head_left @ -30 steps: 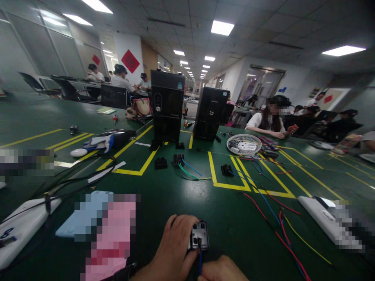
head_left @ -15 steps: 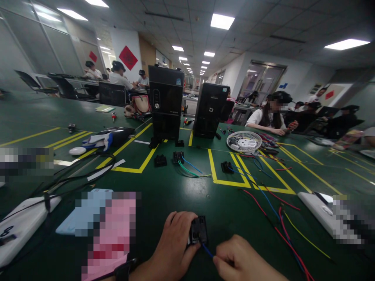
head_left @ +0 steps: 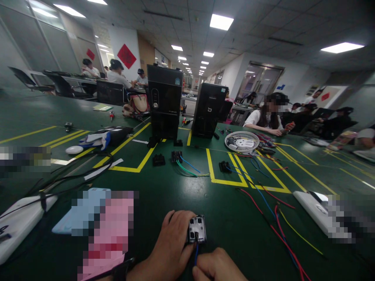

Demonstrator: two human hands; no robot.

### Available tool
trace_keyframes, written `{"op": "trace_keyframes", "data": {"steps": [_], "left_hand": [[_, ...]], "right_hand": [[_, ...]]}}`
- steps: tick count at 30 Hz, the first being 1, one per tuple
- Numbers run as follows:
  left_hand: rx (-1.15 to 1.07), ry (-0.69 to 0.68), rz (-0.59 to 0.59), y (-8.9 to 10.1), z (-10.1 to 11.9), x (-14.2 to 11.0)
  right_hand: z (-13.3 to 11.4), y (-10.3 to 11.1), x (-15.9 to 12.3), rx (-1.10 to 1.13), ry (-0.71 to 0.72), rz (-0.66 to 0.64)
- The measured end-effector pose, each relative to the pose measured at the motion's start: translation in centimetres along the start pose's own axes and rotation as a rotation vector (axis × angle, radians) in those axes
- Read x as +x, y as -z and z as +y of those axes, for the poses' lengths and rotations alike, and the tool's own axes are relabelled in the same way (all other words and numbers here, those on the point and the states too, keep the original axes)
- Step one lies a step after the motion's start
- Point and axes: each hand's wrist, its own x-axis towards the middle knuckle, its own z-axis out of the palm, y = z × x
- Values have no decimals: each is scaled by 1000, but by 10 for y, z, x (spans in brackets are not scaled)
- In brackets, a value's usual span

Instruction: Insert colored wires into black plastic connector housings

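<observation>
My left hand is closed around a small black socket module, holding it upright just above the green table at the near edge. A short blue wire runs down from the module's bottom into my right hand, which pinches it with fingers curled. Both hands sit close together at the bottom centre of the head view.
Loose red, blue and yellow wires lie to the right. Further back are other black modules, a white fan grille and two black computer towers. A white device with black cables lies left. Several people sit at far tables.
My right hand moved back in under the module, and the blue wire now runs straight down instead of slanting right. The left hand kept hold of the module.
</observation>
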Motion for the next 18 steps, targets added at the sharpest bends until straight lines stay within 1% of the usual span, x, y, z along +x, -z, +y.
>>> {"op": "trace_keyframes", "data": {"steps": [3, 5, 8, 11, 13, 16, 18], "left_hand": [[5, -7, 4, -1, -2, 0], [11, -11, 4, -1, -2, 0], [28, -20, 2, -2, -3, 0], [42, -16, -16, -3, -3, 1], [44, -13, -23, -3, -3, 0], [44, -22, -11, -3, -3, 0], [44, -21, -5, -3, -3, 0]], "right_hand": [[2, 4, -6, 54, 57, 83], [5, 9, -10, 14, 65, 127], [8, 16, -16, -85, 47, 145], [7, 19, -18, -157, 9, 113], [6, 17, -15, -227, -17, 70], [10, 11, -7, -368, -84, -27], [14, 6, -2, -424, -138, -92]]}}
